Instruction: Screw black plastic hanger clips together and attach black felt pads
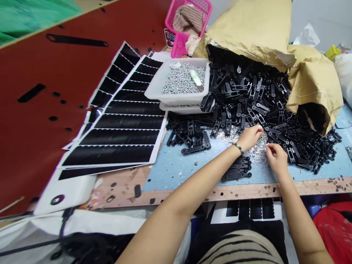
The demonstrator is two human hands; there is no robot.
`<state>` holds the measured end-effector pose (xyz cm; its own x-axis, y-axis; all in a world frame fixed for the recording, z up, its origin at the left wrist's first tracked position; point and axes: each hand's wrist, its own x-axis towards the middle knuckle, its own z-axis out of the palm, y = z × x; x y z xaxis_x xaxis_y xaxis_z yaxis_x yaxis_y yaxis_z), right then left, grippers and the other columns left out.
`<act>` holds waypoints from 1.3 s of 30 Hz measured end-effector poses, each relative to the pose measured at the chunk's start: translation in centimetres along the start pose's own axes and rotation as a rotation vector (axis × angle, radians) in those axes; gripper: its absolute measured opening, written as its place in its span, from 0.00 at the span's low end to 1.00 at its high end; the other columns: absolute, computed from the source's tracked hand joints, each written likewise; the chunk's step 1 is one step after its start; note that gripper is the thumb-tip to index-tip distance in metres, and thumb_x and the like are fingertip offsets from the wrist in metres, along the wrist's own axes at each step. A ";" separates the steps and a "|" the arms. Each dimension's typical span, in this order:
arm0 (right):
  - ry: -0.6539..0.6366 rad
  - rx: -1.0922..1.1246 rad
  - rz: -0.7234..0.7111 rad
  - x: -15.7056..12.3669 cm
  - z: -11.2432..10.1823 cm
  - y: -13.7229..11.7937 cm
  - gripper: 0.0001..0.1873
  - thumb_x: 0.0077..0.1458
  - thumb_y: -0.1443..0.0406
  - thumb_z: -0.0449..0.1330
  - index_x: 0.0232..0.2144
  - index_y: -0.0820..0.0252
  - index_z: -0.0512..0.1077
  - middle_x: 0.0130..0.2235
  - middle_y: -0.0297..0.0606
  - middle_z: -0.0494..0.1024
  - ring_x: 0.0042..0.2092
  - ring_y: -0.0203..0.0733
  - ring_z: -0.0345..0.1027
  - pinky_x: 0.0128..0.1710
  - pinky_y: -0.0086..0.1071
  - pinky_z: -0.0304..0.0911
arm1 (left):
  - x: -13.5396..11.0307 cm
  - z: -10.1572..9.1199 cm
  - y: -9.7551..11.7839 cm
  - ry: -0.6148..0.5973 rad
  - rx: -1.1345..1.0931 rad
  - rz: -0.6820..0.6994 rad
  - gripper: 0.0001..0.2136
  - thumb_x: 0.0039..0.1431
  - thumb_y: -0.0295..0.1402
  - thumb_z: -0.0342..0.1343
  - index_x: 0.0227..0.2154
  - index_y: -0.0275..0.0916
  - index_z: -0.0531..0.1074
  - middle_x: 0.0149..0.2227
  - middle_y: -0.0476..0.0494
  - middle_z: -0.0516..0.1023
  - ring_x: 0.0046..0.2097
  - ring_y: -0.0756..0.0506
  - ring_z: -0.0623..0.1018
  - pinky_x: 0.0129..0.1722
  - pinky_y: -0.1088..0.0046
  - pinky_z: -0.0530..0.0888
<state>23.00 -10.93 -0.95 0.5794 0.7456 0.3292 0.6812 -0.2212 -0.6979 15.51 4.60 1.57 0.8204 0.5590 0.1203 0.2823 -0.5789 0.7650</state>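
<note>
The left hand [249,137] and right hand [276,158] sit close together over a heap of silver bits [258,149] spread on the bench [176,165], near its front edge. The left hand's fingers are bunched, with the tips down on the heap. The right hand's thumb and forefinger are pinched together just above it. What either hand holds is too small to tell. A bead bracelet [238,147] circles the left wrist.

Just below the hands, touching the heap's near side, lies a small stack of black plates [238,169]. Behind and to both sides of the heap is a wide pile of loose black parts [247,95]. They spill from the torn mouth of a brown paper sack [253,33] that lies on its side at the back. A second sack [313,80] to the right is open on the same pile.

Left of the pile, a white tray [156,86] sits nested on another like it. It holds silver screws [178,79], with a pale tool [197,80] and a white cap [175,65] lying on them. Behind it, a pink basket [205,7] holds striped cloth, and a smaller pink basket [178,46] stands in front of it.

Sheets [123,124] of black strips fan out at the left, overlapping a red board [35,62].
</note>
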 end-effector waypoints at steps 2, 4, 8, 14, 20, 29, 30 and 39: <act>-0.069 0.025 -0.029 -0.4 0.2 -0.9 0.08 0.57 0.64 0.53 0.33 0.59 0.72 0.32 0.37 0.74 0.32 0.38 0.67 0.34 0.32 0.64 | -0.8 -1.0 -0.1 0.011 -0.030 0.000 0.06 0.60 0.25 0.49 0.34 0.38 0.70 0.33 0.49 0.76 0.35 0.49 0.74 0.38 0.74 0.69; -0.160 0.051 -0.096 -0.9 0.7 -1.7 0.08 0.58 0.64 0.53 0.33 0.58 0.72 0.33 0.37 0.73 0.32 0.38 0.67 0.35 0.32 0.64 | -2.4 -2.4 -0.6 0.029 -0.059 0.007 0.06 0.60 0.25 0.49 0.34 0.38 0.70 0.34 0.49 0.75 0.36 0.49 0.74 0.37 0.75 0.69; -0.287 0.060 -0.240 -1.5 2.3 -2.9 0.09 0.60 0.65 0.52 0.36 0.58 0.72 0.35 0.39 0.73 0.36 0.39 0.67 0.38 0.32 0.65 | -7.5 -4.9 -1.9 0.072 -0.094 0.050 0.05 0.61 0.29 0.49 0.35 0.38 0.71 0.35 0.48 0.74 0.35 0.49 0.72 0.36 0.74 0.70; -0.383 -0.214 -0.464 -1.0 3.8 -3.9 0.11 0.62 0.68 0.49 0.36 0.60 0.72 0.34 0.41 0.72 0.37 0.42 0.65 0.37 0.34 0.62 | -13.0 -4.5 -2.5 0.092 0.050 0.126 0.04 0.61 0.28 0.48 0.32 0.38 0.68 0.32 0.47 0.73 0.37 0.47 0.73 0.39 0.69 0.70; -0.467 -0.351 -0.571 -0.5 3.4 -4.4 0.10 0.61 0.68 0.52 0.33 0.60 0.72 0.32 0.39 0.72 0.34 0.41 0.63 0.35 0.33 0.59 | -13.4 -2.6 -2.6 0.037 0.229 0.241 0.07 0.62 0.27 0.47 0.30 0.38 0.67 0.31 0.45 0.72 0.36 0.46 0.71 0.39 0.67 0.70; -0.556 -0.091 -0.480 0.0 3.2 -3.9 0.12 0.61 0.69 0.50 0.41 0.58 0.73 0.38 0.40 0.73 0.39 0.41 0.66 0.40 0.34 0.64 | -13.5 -1.9 -2.8 0.071 0.344 0.297 0.08 0.63 0.26 0.46 0.29 0.37 0.67 0.32 0.45 0.72 0.36 0.45 0.70 0.38 0.68 0.69; -0.525 -0.027 -0.436 0.0 3.1 -3.6 0.11 0.62 0.68 0.50 0.41 0.58 0.72 0.38 0.40 0.73 0.40 0.40 0.67 0.40 0.33 0.64 | -13.5 -1.9 -2.6 0.066 0.373 0.311 0.08 0.63 0.26 0.46 0.29 0.37 0.67 0.32 0.45 0.72 0.36 0.45 0.70 0.38 0.68 0.69; -0.180 -0.325 -0.159 3.2 0.4 -0.8 0.14 0.61 0.67 0.48 0.44 0.61 0.70 0.40 0.44 0.72 0.43 0.45 0.66 0.44 0.36 0.62 | -12.7 -2.1 -1.8 0.033 0.383 0.325 0.07 0.61 0.23 0.47 0.29 0.37 0.67 0.31 0.46 0.72 0.35 0.46 0.69 0.36 0.70 0.68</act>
<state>24.07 -8.12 0.39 0.3878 0.8781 0.2803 0.8787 -0.2605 -0.3999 3.55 -0.22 -0.06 0.8818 0.3288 0.3382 0.1824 -0.8989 0.3985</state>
